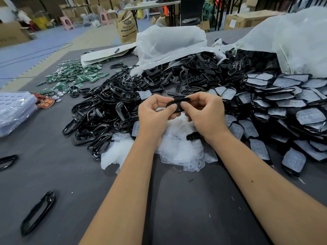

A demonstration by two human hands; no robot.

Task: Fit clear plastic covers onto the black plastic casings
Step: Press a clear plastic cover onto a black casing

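Both hands hold one black casing (177, 103) above the table's middle. My left hand (155, 114) pinches its left end between thumb and fingers. My right hand (206, 112) grips its right end, thumb on top. Whether a clear cover sits on this casing is hidden by my fingers. Under my wrists lies a heap of clear plastic covers (177, 151). A big pile of bare black casings (113, 110) spreads to the left. To the right lie several casings with clear covers on them (283, 106).
The grey table (177, 200) carries green circuit boards (74, 76) at the back left, a plastic-wrapped stack (14, 112) at the left edge, and loose black frames (38, 213) near the front left. Big white bags (292, 41) spill black parts at the back.
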